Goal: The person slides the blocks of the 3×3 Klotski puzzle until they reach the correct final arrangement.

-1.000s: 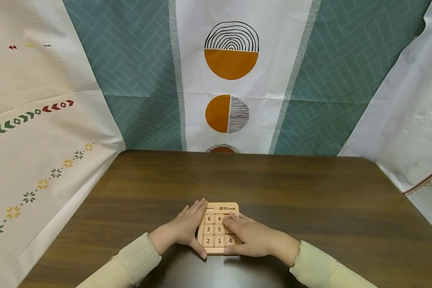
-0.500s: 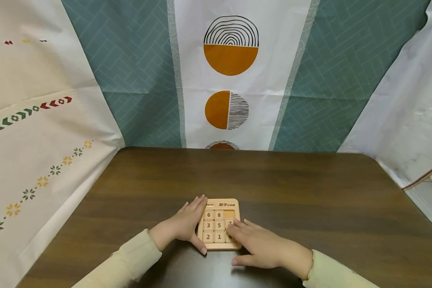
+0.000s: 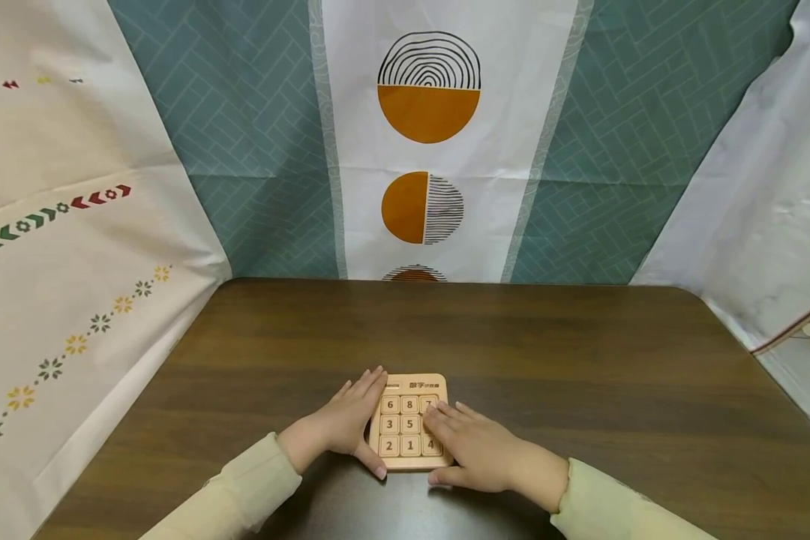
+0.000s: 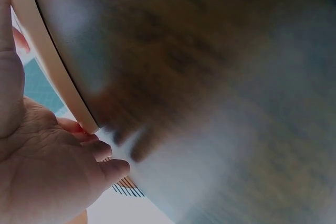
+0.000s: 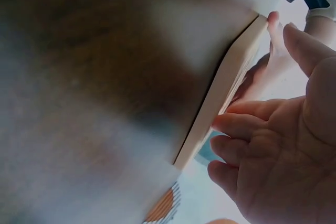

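Observation:
A pale wooden number slide puzzle (image 3: 412, 464) lies on the table, its tiles reading 6, 8, 7 across the top, 3 and 5 in the middle row, and 2, 1, 4 at the bottom. My left hand (image 3: 343, 421) holds its left side, fingers along the upper left edge and thumb at the lower left corner. In the left wrist view the board's side edge (image 4: 55, 72) shows between thumb and fingertips. My right hand (image 3: 482, 450) has its fingers extended over the right column, index fingertip just below the 7 tile (image 3: 428, 402). Those fingers hide the middle-right cell.
The dark brown wooden table (image 3: 547, 360) spreads out behind and beside the puzzle. A patterned green and white curtain (image 3: 270, 150) hangs at its far edge. White cloths hang to the left (image 3: 108, 360) and right (image 3: 749, 225).
The 7 tile has slid up from the middle-right cell to the top-right cell. My right hand first drew back toward the lower right, then moved slightly up again. My left hand keeps its place.

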The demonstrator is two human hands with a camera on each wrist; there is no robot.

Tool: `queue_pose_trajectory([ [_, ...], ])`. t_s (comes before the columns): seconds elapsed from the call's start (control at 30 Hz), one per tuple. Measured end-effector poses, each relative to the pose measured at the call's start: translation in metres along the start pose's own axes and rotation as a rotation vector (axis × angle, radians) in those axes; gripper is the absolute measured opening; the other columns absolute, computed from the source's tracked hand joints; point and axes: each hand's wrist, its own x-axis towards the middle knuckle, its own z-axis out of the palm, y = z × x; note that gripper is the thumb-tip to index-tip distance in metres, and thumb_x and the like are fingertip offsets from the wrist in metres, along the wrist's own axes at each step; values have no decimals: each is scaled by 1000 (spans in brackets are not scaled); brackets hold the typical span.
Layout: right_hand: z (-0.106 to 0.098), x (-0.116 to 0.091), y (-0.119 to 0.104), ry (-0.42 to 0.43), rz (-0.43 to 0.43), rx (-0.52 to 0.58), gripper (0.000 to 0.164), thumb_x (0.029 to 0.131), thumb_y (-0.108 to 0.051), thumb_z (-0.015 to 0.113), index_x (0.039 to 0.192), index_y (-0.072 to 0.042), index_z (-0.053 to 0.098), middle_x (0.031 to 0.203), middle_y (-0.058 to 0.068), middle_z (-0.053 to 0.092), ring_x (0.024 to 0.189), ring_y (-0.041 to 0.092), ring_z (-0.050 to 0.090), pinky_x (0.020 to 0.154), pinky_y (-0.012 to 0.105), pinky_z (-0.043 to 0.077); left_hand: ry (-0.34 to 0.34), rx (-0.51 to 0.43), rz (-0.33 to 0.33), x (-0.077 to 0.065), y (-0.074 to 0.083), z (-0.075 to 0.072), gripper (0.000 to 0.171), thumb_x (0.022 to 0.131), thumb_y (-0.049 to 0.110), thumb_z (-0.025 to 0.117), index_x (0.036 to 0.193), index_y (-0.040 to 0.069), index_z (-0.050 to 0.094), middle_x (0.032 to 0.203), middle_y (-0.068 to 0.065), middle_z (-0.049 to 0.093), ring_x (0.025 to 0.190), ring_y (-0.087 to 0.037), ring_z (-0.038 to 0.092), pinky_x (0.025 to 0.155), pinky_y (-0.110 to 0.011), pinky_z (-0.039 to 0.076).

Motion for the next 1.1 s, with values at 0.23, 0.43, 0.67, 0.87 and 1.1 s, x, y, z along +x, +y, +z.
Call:
queue_pose_trajectory([
  [0.23, 0, -3, -5, -5, 2, 4, 79, 90, -56, 53, 146, -3, 35, 151, 13, 36, 142, 26, 28, 115, 43, 23, -17, -5, 6, 1, 0, 1, 137, 53, 54, 88, 149, -7, 11, 157, -24, 9, 145, -40, 11, 113, -58, 16],
  [0.43, 2, -22, -16, 12, -120, -103, 73, 91, -59, 48, 143, -7, 42, 150, 9, 39, 140, 22, 34, 112, 41, 30, -23, -3, 20, 3, -1, 1, 137, 54, 53, 88, 150, -6, 11, 157, -23, 9, 145, -40, 11, 114, -57, 16],
  [0.67, 9, -34, -18, 25, -179, -214, 74, 92, -62, 43, 142, -8, 44, 147, 6, 44, 138, 18, 37, 109, 37, 34, -26, 5, 8, 3, -3, 0, 136, 54, 54, 88, 150, -5, 12, 157, -24, 9, 145, -39, 10, 114, -56, 16],
  [0.87, 11, -34, -14, 37, -173, -193, 73, 92, -61, 45, 142, -8, 44, 146, 6, 45, 138, 19, 37, 109, 37, 34, -27, -2, -1, 5, -2, 0, 136, 54, 54, 87, 150, -4, 12, 156, -25, 9, 145, -39, 8, 115, -55, 15],
  [1.1, 7, -28, -10, 3, -97, -125, 74, 89, -60, 50, 142, -9, 44, 147, 6, 43, 139, 19, 36, 111, 40, 32, -19, 8, 25, 8, 1, -3, 135, 53, 53, 88, 149, -7, 15, 156, -26, 12, 145, -39, 10, 114, -56, 15],
])
